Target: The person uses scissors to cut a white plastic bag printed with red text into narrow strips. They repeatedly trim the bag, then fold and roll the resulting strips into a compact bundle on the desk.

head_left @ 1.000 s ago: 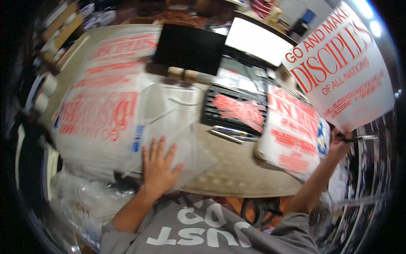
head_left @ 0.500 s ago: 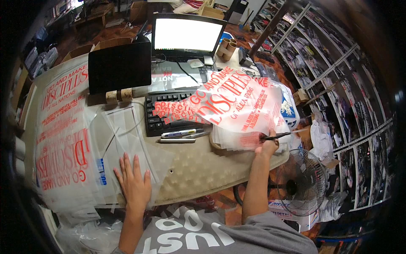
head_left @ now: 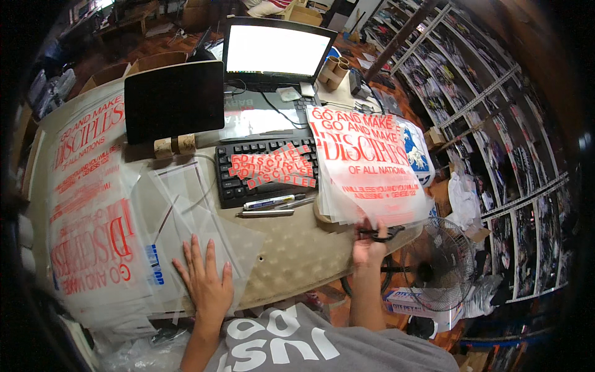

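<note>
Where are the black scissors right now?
In the head view, the scissors are right of centre, in the right hand, by the lower edge of red-printed sheets, left of the fan.

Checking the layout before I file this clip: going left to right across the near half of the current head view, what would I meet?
Red-printed sheets → left hand → pens → right hand → fan.

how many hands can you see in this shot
2 clearly visible: the left hand spread over translucent sheets, and the right hand gripping black scissors at the lower edge of a red-printed sheet. Others could be hidden in the cluttered background.
</note>
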`<control>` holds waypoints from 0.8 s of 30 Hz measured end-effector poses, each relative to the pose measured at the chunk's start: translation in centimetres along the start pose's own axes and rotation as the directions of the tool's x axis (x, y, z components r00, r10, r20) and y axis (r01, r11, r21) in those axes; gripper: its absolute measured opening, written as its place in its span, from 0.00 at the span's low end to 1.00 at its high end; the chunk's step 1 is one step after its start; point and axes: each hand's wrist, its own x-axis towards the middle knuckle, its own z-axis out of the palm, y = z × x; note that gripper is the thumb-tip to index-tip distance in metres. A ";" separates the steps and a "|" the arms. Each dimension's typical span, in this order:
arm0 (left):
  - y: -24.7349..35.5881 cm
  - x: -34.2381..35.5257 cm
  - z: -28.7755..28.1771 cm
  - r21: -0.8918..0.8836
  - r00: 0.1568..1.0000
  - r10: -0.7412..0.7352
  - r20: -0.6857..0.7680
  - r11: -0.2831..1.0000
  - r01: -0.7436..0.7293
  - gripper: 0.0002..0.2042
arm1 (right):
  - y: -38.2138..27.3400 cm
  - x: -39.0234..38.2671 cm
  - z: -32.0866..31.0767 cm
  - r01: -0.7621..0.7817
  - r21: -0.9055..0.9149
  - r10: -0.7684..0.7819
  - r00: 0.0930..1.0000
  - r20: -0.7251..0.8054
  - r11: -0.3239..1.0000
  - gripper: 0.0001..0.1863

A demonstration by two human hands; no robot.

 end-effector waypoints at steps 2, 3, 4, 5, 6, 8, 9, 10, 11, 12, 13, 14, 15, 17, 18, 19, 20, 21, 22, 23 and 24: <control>0.1 0.1 -0.1 -0.020 1.000 0.012 -0.003 1.000 -0.012 0.29 | 0.5 0.0 1.4 -0.004 -0.038 0.005 1.000 0.015 0.999 0.15; 0.2 0.1 -0.2 -0.024 1.000 0.017 -0.008 1.000 -0.017 0.29 | 0.7 0.5 2.2 -0.001 -0.054 0.003 1.000 0.031 0.999 0.14; 0.1 0.1 -0.2 -0.038 1.000 0.009 -0.014 0.999 -0.009 0.29 | 0.8 0.9 3.1 0.004 -0.080 -0.001 0.999 0.048 0.997 0.14; 0.1 0.1 -0.2 -0.052 1.000 0.000 -0.019 0.999 -0.001 0.29 | 0.8 1.6 3.8 -0.008 -0.111 0.013 0.999 0.041 0.994 0.15; 0.1 0.1 -0.2 -0.062 1.000 -0.008 -0.028 0.998 0.006 0.29 | 0.7 2.5 4.3 -0.024 -0.136 0.029 0.999 0.036 0.990 0.15; 0.2 0.2 -0.1 -0.089 1.000 0.000 -0.028 0.996 -0.003 0.29 | 0.3 4.1 3.9 -0.041 -0.147 0.047 0.998 0.039 0.988 0.15; 0.1 0.1 -0.2 -0.092 1.000 -0.003 -0.030 0.996 0.000 0.29 | 0.0 4.5 3.6 -0.041 -0.162 0.052 0.997 0.062 0.986 0.14; 0.1 0.0 -0.6 -0.110 0.999 0.007 -0.045 0.994 -0.012 0.29 | -0.3 4.6 3.2 -0.046 -0.182 0.061 0.995 0.080 0.982 0.14; 0.5 0.0 -0.9 -0.128 0.998 0.016 -0.060 0.991 -0.024 0.28 | -0.4 4.5 2.9 -0.050 -0.203 0.071 0.993 0.098 0.978 0.14; 0.4 0.1 -1.6 -0.129 0.996 0.016 -0.083 0.991 -0.027 0.28 | -0.1 3.3 3.4 -0.038 -0.252 0.062 0.994 0.090 0.967 0.12; 0.4 0.4 -2.3 -0.178 0.995 0.051 -0.086 0.982 -0.066 0.28 | -0.6 2.6 2.9 -0.045 -0.295 0.094 0.983 0.157 0.954 0.11; 0.5 0.6 -3.2 -0.226 0.992 0.086 -0.091 0.969 -0.104 0.27 | -1.1 1.9 2.1 -0.087 -0.296 0.140 0.977 0.162 0.951 0.12; 0.7 1.0 -4.0 -0.280 0.988 0.121 -0.097 0.949 -0.144 0.27 | -1.7 1.1 1.2 -0.124 -0.299 0.179 0.970 0.166 0.946 0.14; 1.3 2.4 -5.8 -0.292 0.973 0.213 -0.093 0.928 -0.231 0.26 | -2.4 -0.8 -0.9 -0.028 -0.375 0.091 0.984 0.151 0.927 0.17; 1.6 3.7 -6.2 -0.310 0.960 0.264 -0.090 0.909 -0.279 0.26 | -2.8 -1.3 -3.0 0.117 -0.453 -0.007 0.971 0.237 0.884 0.17; 2.2 5.3 -6.1 -0.321 0.941 0.323 -0.105 0.885 -0.339 0.25 | -3.2 -1.6 -4.7 0.261 -0.513 -0.091 0.939 0.332 0.818 0.17; 2.9 7.5 -5.6 -0.342 0.915 0.384 -0.123 0.849 -0.403 0.25 | -4.0 -2.2 -5.1 0.269 -0.634 0.001 0.920 0.391 0.725 0.17; 3.6 9.9 -4.7 -0.332 0.891 0.433 -0.136 0.828 -0.452 0.26 | -5.0 -3.3 -4.8 0.277 -0.735 0.113 0.895 0.432 0.619 0.16; 4.2 12.2 -3.6 -0.310 0.866 0.479 -0.145 0.809 -0.499 0.26 | -5.7 -4.4 -4.5 0.290 -0.812 0.237 0.858 0.455 0.507 0.16; 4.9 14.7 -2.2 -0.258 0.851 0.497 -0.167 0.811 -0.525 0.28 | -6.2 -4.9 -3.8 0.458 -0.840 0.297 0.791 0.534 0.290 0.16; 5.5 17.0 -0.9 -0.200 0.830 0.525 -0.190 0.806 -0.556 0.30 | -6.4 -4.9 -2.4 0.613 -0.787 0.368 0.716 0.593 0.073 0.16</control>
